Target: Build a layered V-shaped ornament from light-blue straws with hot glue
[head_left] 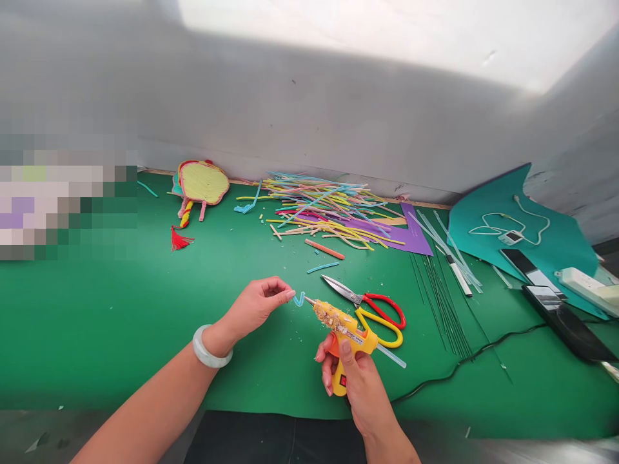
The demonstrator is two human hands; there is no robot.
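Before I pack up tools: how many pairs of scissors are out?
1: the scissors lie on the green mat, just beyond the glue gun in the right hand.

1. The left hand (258, 304) sits just left of the frame's centre, fingers curled, thumb and forefinger pinched together and pointing right.
2. Its bare forearm runs down to the lower left corner.
3. The right hand (355, 380) sits at lower centre, closed in a grip, thumb on top.

Matt green felt mat (120, 335) throughout; on it, glossy yellow plastic glue gun (344, 335), crusted with dried glue, beside scissors (372, 308) with bright metal blades.
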